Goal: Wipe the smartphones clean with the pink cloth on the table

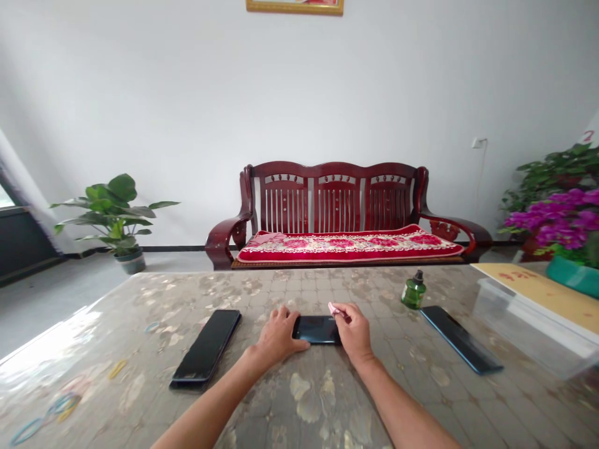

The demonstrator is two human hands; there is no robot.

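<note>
A dark, glossy smartphone [317, 330] lies sideways on the table in front of me. My left hand [277, 330] grips its left end, thumb along the near edge and fingers at the far side. Over the right end is my right hand [352, 328], its fingers pinching a small pale pink cloth or tissue [333, 309]; most of that piece is hidden in the fingers. To the left rests a larger black phone or tablet [207, 347], set at a slant. Another dark blue phone-like slab [461, 339] lies at the right, close to a small green bottle [414, 290] with a black cap.
Colored rubber bands [60, 406] lie at the table's near left. A clear plastic box [524, 327] with a yellow sheet [538, 290] on top stands right, beside a teal flower pot [573, 277]. Beyond the patterned table [262, 399] is a wooden bench [337, 193].
</note>
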